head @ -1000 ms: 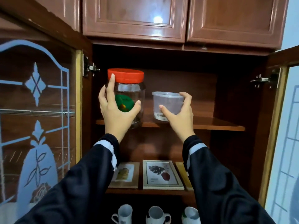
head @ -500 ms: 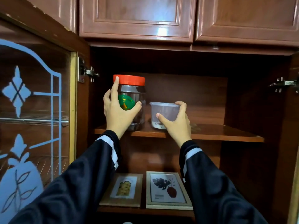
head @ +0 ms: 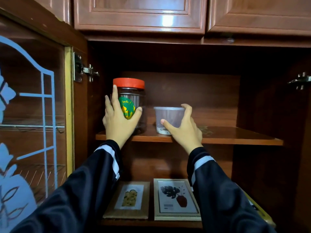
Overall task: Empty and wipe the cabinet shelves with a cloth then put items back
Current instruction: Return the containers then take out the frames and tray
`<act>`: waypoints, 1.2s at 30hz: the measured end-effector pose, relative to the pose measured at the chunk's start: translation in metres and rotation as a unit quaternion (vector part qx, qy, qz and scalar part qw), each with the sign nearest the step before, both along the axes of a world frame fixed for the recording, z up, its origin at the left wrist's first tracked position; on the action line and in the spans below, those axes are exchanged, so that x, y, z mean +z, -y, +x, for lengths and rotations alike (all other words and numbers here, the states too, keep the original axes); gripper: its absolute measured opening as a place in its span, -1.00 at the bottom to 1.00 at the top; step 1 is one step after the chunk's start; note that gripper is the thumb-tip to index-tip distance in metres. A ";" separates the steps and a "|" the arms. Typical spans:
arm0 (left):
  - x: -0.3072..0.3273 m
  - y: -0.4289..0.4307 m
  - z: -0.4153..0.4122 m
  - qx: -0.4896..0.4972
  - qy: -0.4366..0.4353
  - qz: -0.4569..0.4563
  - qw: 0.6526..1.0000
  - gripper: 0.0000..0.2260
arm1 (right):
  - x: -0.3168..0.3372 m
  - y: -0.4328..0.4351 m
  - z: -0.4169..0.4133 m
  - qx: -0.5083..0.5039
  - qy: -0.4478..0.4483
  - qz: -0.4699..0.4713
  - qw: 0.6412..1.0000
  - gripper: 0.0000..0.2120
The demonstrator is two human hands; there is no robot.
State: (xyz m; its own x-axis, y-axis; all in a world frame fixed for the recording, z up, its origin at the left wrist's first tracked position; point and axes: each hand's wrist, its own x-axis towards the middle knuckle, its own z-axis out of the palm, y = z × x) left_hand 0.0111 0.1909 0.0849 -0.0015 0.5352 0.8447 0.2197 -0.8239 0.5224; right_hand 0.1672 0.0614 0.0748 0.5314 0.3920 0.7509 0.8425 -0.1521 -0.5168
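Fingers of the left hand [head: 118, 120] wrap the red-lidded jar [head: 130, 105]; right hand [head: 183, 128] grips the clear plastic tub [head: 169, 119], both resting on the upper shelf [head: 235, 137]. One-handed, that tall jar could tip.

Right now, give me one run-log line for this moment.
left hand: grips red-lidded jar | right hand: grips clear tub | both containers: on upper shelf | below: framed pictures lying flat

Glossy reddish-brown upper cupboard doors [head: 139, 12] catch a light glare above an open frosted-pattern glass door [head: 33, 115].
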 end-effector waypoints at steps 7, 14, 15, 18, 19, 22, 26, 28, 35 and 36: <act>-0.024 -0.002 0.001 0.081 -0.068 0.070 0.992 0.01 | -0.006 -0.002 -0.003 -0.041 0.037 -0.019 0.998 -0.01; -0.023 -0.004 0.003 0.084 -0.085 0.061 0.991 -0.02 | -0.007 -0.002 -0.004 -0.050 0.044 -0.013 0.998 0.00; -0.023 -0.004 0.003 0.085 -0.086 0.061 0.991 -0.02 | -0.007 -0.001 -0.005 -0.050 0.045 -0.015 0.998 0.00; -0.023 -0.004 0.002 0.083 -0.091 0.059 0.991 -0.02 | -0.007 -0.002 -0.005 -0.052 0.043 -0.020 0.998 0.01; -0.022 -0.004 0.002 0.084 -0.093 0.058 0.990 -0.02 | -0.007 -0.002 -0.005 -0.052 0.041 -0.020 0.998 0.01; -0.022 -0.004 0.001 0.082 -0.098 0.053 0.990 -0.02 | -0.006 -0.002 -0.005 -0.049 0.037 -0.019 0.998 0.02; -0.024 -0.003 0.000 0.081 -0.099 0.049 0.991 0.00 | -0.006 0.000 -0.006 -0.032 0.040 -0.019 0.999 0.08; -0.028 -0.001 -0.001 0.079 -0.096 0.051 0.991 -0.02 | -0.008 0.001 -0.009 -0.047 0.055 -0.011 0.997 0.09; -0.058 0.012 -0.001 0.108 -0.110 0.048 0.987 -0.17 | -0.032 0.012 -0.023 -0.070 0.105 0.017 0.992 -0.23; -0.064 0.016 -0.002 0.112 -0.115 0.044 0.986 -0.20 | -0.036 0.015 -0.025 -0.067 0.112 0.017 0.991 -0.27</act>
